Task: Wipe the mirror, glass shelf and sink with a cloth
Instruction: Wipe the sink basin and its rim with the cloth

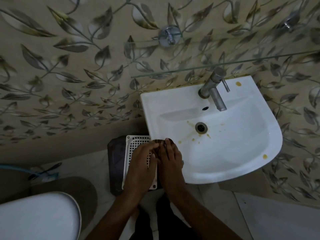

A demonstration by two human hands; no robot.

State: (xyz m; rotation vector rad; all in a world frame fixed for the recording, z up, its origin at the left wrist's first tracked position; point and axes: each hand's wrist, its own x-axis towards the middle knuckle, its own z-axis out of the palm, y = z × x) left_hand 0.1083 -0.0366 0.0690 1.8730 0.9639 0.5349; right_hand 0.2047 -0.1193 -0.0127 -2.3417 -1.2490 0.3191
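Cloth [158, 144], small, dark and judged soft and light, is bunched between the left hand [143, 158] and right hand [170, 158], both grips clenched on it, at the stained sink [225, 163] rim.

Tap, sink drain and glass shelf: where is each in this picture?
Tap [213, 87], head view, on its metal body.
Sink drain [201, 127], head view, on the metal ring.
Glass shelf [190, 71], head view, on its front edge.

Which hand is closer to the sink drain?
Right. The right hand lies over the sink's front-left rim, below-left of the drain; the left hand is further left, over the white basket.
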